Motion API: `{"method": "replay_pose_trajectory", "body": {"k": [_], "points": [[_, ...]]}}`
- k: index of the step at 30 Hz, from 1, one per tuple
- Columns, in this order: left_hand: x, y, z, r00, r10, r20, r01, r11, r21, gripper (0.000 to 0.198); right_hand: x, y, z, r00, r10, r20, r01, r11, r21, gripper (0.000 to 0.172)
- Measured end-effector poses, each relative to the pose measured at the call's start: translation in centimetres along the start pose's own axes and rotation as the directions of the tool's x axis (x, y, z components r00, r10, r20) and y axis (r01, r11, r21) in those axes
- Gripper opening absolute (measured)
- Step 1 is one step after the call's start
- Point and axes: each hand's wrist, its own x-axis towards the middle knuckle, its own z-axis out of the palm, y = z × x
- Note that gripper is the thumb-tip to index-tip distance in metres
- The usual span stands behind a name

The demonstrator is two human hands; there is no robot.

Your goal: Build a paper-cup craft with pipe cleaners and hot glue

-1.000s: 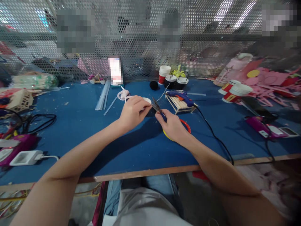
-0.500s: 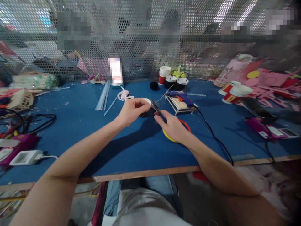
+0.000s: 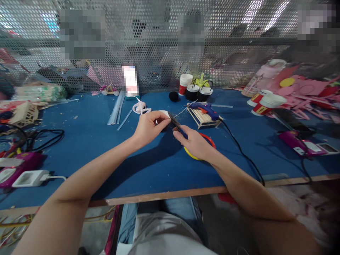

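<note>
My left hand (image 3: 150, 128) pinches a thin, pale, wire-like strand (image 3: 182, 111) between thumb and fingertips. The strand slants up to the right across the table. In my right hand (image 3: 195, 141) is a pair of pliers (image 3: 175, 122) with dark jaws and a dark blue handle. Their jaws meet the strand close to my left fingertips; whether they are closed on it I cannot tell. Behind my left fingers a white-rimmed cup (image 3: 165, 113) is partly hidden. A red and yellow ring (image 3: 191, 153) lies under my right hand, partly covered.
Beyond my right hand a blue glue gun (image 3: 204, 107) rests on a wooden stick rack (image 3: 207, 124), its black cable (image 3: 239, 148) running to the front edge. Black cups (image 3: 205, 95), white ribbon (image 3: 140, 107) and clear glue sticks (image 3: 116, 109) lie farther back. Perforated metal (image 3: 159, 53) rises behind.
The strand's far end has dropped a little. My left hand has turned slightly, showing a gap between thumb and fingers. The pliers stay near the left fingertips.
</note>
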Motion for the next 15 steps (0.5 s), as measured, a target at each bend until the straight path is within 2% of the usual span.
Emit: {"method": "replay_pose_trajectory", "body": {"k": [3,6,8,11,13,15], "points": [[0.0,-0.1,0.0,1.000,0.028,0.005,-0.028,0.998,0.056,0.016,0.0,-0.1,0.1,1.000,-0.011,-0.025,0.011,1.000,-0.008,0.033],[0.1,0.2,-0.6,0.994,0.078,0.072,-0.088,0.985,0.146,0.015,0.0,-0.1,0.0,0.999,0.003,-0.039,-0.003,1.000,-0.017,0.033],[0.2,0.5,-1.1,0.975,0.192,0.114,-0.217,0.937,0.273,0.016,0.1,-0.1,-0.1,0.998,0.030,-0.047,-0.032,0.999,-0.028,0.035],[0.2,1.0,-1.6,0.918,0.357,0.171,-0.396,0.806,0.439,0.018,0.0,-0.2,-0.1,0.998,0.040,-0.049,-0.042,0.998,-0.041,0.034],[0.2,1.1,-1.6,0.922,0.346,0.172,-0.385,0.793,0.471,0.016,-0.1,-0.2,0.0,0.998,0.038,-0.047,-0.040,0.998,-0.055,0.033],[0.3,1.0,-1.5,0.961,0.242,0.137,-0.278,0.865,0.418,0.017,-0.2,-0.3,0.1,0.997,0.042,-0.057,-0.046,0.996,-0.072,0.034]]}}
